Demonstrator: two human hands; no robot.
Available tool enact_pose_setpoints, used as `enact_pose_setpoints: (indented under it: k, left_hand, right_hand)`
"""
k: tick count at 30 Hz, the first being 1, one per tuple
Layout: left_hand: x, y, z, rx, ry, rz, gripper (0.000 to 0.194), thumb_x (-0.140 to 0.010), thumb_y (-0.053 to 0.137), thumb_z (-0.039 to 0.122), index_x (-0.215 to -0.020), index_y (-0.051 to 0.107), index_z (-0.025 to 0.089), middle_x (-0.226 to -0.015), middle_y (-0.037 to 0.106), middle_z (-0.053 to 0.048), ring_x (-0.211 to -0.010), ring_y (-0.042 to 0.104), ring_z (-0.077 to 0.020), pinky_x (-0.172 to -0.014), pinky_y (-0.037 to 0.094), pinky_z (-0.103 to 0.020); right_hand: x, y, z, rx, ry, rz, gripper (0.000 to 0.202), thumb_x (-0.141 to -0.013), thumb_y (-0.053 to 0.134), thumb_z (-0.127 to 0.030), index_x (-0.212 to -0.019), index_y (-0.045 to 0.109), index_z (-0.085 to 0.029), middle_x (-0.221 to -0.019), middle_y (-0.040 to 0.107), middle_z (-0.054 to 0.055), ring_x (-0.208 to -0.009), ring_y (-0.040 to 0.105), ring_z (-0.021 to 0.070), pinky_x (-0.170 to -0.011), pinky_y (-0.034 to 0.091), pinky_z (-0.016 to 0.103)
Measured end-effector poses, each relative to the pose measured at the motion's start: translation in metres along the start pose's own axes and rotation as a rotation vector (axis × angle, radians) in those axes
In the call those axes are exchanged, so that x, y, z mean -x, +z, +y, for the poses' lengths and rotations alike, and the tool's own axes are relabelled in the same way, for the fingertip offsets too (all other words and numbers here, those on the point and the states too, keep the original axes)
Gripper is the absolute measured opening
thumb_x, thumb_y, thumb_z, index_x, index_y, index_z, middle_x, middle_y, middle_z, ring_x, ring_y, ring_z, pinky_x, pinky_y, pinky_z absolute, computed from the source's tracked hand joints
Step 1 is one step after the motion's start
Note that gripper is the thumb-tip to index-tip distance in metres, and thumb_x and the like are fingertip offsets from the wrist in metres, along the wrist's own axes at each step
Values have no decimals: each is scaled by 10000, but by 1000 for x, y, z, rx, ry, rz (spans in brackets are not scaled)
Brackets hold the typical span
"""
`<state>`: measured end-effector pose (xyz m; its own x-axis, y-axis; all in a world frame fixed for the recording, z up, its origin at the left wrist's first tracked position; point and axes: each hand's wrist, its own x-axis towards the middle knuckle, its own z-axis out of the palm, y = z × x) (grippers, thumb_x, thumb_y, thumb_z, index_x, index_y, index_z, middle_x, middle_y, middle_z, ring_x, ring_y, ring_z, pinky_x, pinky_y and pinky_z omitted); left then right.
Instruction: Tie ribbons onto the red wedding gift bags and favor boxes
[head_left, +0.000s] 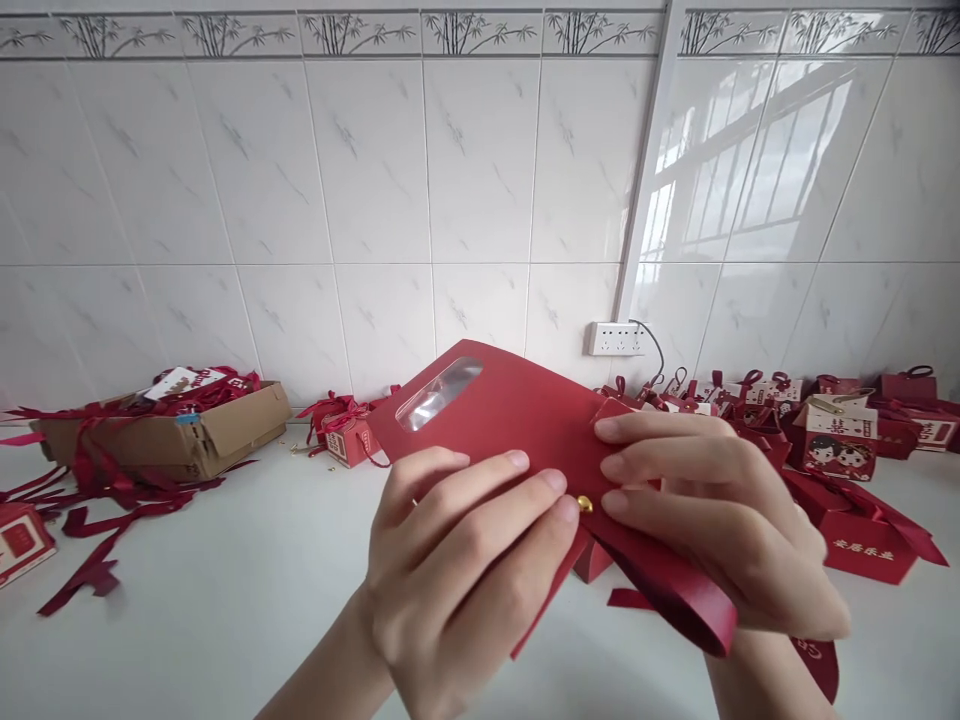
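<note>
Between my two hands, raised over the table, is a red paper gift box (517, 400) with a clear oblong window near its upper left corner. My left hand (472, 550) grips its lower edge, fingers lying across the face. On the right, my right hand (705, 510) has its fingertips pressed on the box's right side; its thumb is hidden. A small gold bell or bead (584, 504) shows between the fingertips of both hands. From near it a dark red satin ribbon (675, 590) loops down to the right, below my right hand.
At the left, a cardboard box (247, 425) overflows with red ribbons. A small red gift box (349, 440) stands behind my left hand. Several finished gift boxes (840, 440) crowd the right back, with a red ribboned box (862, 540) nearer. A power strip (619, 339) is on the tiled wall.
</note>
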<state>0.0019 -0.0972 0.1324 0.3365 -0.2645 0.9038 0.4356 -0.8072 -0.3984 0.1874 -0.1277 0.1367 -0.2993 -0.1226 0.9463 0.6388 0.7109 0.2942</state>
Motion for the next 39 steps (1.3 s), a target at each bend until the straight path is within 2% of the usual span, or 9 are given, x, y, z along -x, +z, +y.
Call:
enact_pose_setpoints:
  k: [4,8,11,14,17,25,31,36,39]
  left_hand:
    - [-3,-3,3,-15,-18,-17,198,-761,676,57,-883,690,212,-889,757,14,-892,704,-169,-795,551,-314]
    - [-3,-2,1,164,-112,-7,182,-809,628,102,-974,673,163,-940,745,-43,-928,689,-180,-817,555,-303]
    - [-4,2,-4,364,-434,-1,147,-837,587,120,-939,664,193,-879,726,-8,-798,680,-132,-701,564,-225]
    - [-6,4,-8,545,-812,-114,137,-864,563,192,-776,666,211,-713,682,31,-631,637,-99,-517,509,-163]
    - [-9,4,-11,699,-993,-182,190,-859,581,280,-707,671,210,-639,650,31,-554,600,-94,-435,456,-152]
    - [-14,6,-7,679,-1122,-154,197,-810,589,234,-631,655,186,-594,619,18,-523,558,-91,-432,418,-149]
    - [-13,1,-12,677,-1077,-249,152,-817,595,288,-738,698,210,-692,662,7,-639,597,-113,-520,463,-162]
    - [-18,-4,-14,715,-1117,-268,201,-806,588,292,-653,677,195,-594,612,14,-556,542,-100,-464,395,-179]
    - [-17,-6,-20,810,-1164,-332,210,-813,576,338,-699,673,191,-610,601,7,-552,534,-103,-462,387,-189]
  right_hand:
    - [3,-7,-7,37,63,-50,181,-869,525,-98,-878,659,-218,-871,637,63,-992,637,268,-742,582,438]
    - [-5,1,-7,-16,62,-21,211,-869,493,-54,-953,616,-204,-888,617,68,-971,624,228,-777,572,399]
    - [-10,12,-7,-42,150,-9,300,-805,564,-1,-1027,583,-203,-918,617,70,-916,625,200,-752,568,353]
    - [-11,18,-9,37,245,-82,284,-791,635,-53,-1025,586,-207,-930,631,76,-878,632,203,-708,561,338]
    - [-9,17,-11,96,308,-149,224,-810,654,-130,-1017,591,-190,-902,635,70,-818,633,181,-675,554,305]
    - [-6,19,-9,157,253,-150,168,-814,652,-110,-963,605,-170,-833,666,56,-767,639,171,-655,525,301]
    - [-5,19,-8,173,142,-174,214,-831,632,-80,-1013,581,-179,-867,700,62,-708,648,168,-619,482,321]
    - [-8,18,-9,123,124,-197,210,-832,633,-85,-1009,572,-180,-839,703,60,-685,644,159,-602,485,313]
    - [-7,19,-8,93,101,-208,217,-834,611,-59,-992,573,-203,-854,702,51,-707,643,156,-634,498,319]
